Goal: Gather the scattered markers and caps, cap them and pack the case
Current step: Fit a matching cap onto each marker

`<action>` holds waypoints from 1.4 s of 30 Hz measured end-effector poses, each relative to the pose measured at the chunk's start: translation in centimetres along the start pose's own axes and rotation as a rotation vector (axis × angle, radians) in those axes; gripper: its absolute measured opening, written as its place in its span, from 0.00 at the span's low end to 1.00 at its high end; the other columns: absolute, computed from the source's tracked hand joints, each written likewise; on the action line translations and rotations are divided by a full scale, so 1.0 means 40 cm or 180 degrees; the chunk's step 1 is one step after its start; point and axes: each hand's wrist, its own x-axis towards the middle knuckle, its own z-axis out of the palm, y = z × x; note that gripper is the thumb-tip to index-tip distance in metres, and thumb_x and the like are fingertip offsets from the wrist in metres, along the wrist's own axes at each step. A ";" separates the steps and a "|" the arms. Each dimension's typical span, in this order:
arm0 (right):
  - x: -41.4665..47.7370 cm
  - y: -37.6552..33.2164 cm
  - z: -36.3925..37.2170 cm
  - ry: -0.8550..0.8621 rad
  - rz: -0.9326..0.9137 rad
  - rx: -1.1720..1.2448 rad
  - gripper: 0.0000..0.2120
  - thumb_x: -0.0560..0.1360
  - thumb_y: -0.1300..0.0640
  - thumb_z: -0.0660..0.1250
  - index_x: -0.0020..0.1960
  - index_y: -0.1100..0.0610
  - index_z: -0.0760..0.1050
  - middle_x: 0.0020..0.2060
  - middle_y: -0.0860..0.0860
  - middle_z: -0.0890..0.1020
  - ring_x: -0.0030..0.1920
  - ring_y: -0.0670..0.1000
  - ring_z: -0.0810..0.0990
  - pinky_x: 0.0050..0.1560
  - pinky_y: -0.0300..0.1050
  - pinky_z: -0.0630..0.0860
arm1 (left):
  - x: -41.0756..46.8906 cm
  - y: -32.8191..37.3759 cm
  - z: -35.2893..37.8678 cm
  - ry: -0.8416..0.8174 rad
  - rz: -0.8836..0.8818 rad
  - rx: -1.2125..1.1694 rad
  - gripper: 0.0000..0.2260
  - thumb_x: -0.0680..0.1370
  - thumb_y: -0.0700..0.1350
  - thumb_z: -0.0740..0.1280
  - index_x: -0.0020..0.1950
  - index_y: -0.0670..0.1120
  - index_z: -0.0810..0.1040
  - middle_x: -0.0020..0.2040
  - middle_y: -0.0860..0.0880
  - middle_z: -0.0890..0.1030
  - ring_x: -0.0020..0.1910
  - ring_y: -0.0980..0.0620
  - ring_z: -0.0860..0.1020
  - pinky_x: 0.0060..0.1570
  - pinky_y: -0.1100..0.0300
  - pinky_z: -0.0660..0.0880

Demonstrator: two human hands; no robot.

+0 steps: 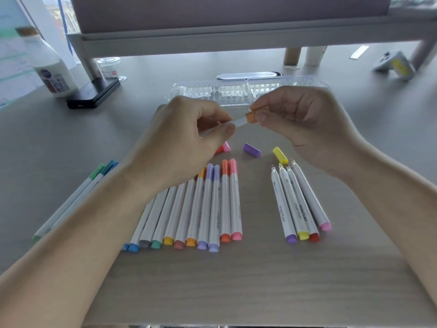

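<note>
My left hand (186, 140) grips a white marker (240, 121) above the desk. My right hand (300, 114) pinches an orange cap (251, 116) sitting on the marker's tip. Below lies a row of several capped markers (205, 209). To the right lie several uncapped markers (298, 202). Loose caps rest between the rows and my hands: purple cap (252, 150), yellow cap (280, 155), pink cap (225, 147). The clear plastic case (212, 93) lies open behind my hands. Three capped green and blue markers (78, 197) lie at the left.
A milk bottle (47, 65) and a black device (93, 92) stand at the back left. A monitor riser (212, 41) spans the back of the desk. A game controller (395, 65) lies at the back right, with paper cups (315, 54) under the riser.
</note>
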 end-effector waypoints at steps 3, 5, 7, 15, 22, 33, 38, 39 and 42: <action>0.002 0.005 0.002 0.0035 0.0004 -0.0013 0.09 0.78 0.67 0.70 0.52 0.55 0.83 0.44 0.48 0.88 0.48 0.46 0.86 0.55 0.39 0.79 | 0.003 0.026 -0.019 -0.0220 -0.0081 0.0312 0.06 0.79 0.54 0.72 0.47 0.55 0.87 0.37 0.60 0.84 0.40 0.65 0.81 0.39 0.68 0.74; 0.005 0.006 0.004 0.0078 0.0052 -0.0079 0.07 0.80 0.65 0.68 0.54 0.56 0.83 0.43 0.49 0.87 0.45 0.45 0.85 0.50 0.35 0.77 | 0.004 0.047 -0.025 -0.0436 -0.0202 0.0476 0.10 0.78 0.58 0.71 0.42 0.55 0.86 0.34 0.60 0.83 0.36 0.65 0.80 0.33 0.67 0.71; 0.007 0.009 0.003 0.0187 0.0177 -0.0251 0.09 0.83 0.60 0.64 0.54 0.55 0.83 0.42 0.48 0.87 0.44 0.46 0.85 0.46 0.35 0.76 | -0.001 0.069 -0.021 -0.0652 -0.0305 0.0577 0.14 0.76 0.61 0.71 0.38 0.53 0.85 0.31 0.60 0.82 0.31 0.64 0.78 0.28 0.67 0.67; 0.007 0.027 -0.007 0.0354 0.0495 -0.0718 0.12 0.83 0.60 0.61 0.50 0.54 0.84 0.43 0.48 0.87 0.44 0.44 0.83 0.45 0.30 0.74 | -0.031 0.116 0.044 -0.1125 -0.0490 0.1251 0.17 0.71 0.58 0.70 0.33 0.45 0.80 0.27 0.50 0.77 0.31 0.48 0.79 0.31 0.54 0.76; -0.002 0.026 -0.001 -0.0093 0.0627 -0.1330 0.14 0.82 0.56 0.61 0.49 0.47 0.85 0.47 0.42 0.87 0.52 0.41 0.83 0.56 0.43 0.78 | -0.038 0.098 0.064 -0.1128 -0.0411 0.1101 0.14 0.70 0.56 0.73 0.31 0.49 0.77 0.30 0.54 0.79 0.33 0.54 0.79 0.35 0.59 0.73; -0.027 -0.002 0.015 -0.0800 0.0691 -0.2262 0.13 0.81 0.53 0.62 0.56 0.43 0.84 0.53 0.45 0.86 0.55 0.49 0.82 0.59 0.50 0.77 | -0.041 0.123 0.078 -0.0946 -0.0220 0.0740 0.16 0.75 0.59 0.72 0.33 0.51 0.78 0.28 0.56 0.78 0.31 0.59 0.77 0.33 0.61 0.69; -0.025 0.005 0.001 -0.0664 0.0621 -0.2323 0.10 0.79 0.54 0.68 0.52 0.42 0.85 0.44 0.37 0.85 0.43 0.34 0.79 0.45 0.32 0.71 | -0.046 0.144 0.116 -0.1163 -0.0128 0.0935 0.18 0.76 0.61 0.70 0.37 0.48 0.76 0.34 0.53 0.79 0.40 0.52 0.80 0.45 0.54 0.79; -0.023 0.010 -0.002 -0.0630 0.0598 -0.2357 0.09 0.79 0.54 0.69 0.51 0.43 0.86 0.42 0.35 0.83 0.40 0.30 0.77 0.42 0.26 0.67 | -0.045 0.141 0.115 -0.1174 -0.0145 0.0986 0.19 0.76 0.61 0.70 0.36 0.48 0.76 0.34 0.53 0.79 0.41 0.51 0.80 0.45 0.53 0.79; -0.018 0.026 -0.006 -0.0518 0.0532 -0.2414 0.07 0.78 0.53 0.70 0.51 0.43 0.85 0.42 0.34 0.82 0.40 0.26 0.73 0.40 0.20 0.63 | -0.044 0.133 0.107 -0.1226 -0.0225 0.1032 0.19 0.75 0.60 0.70 0.36 0.47 0.75 0.32 0.51 0.79 0.36 0.51 0.79 0.38 0.56 0.74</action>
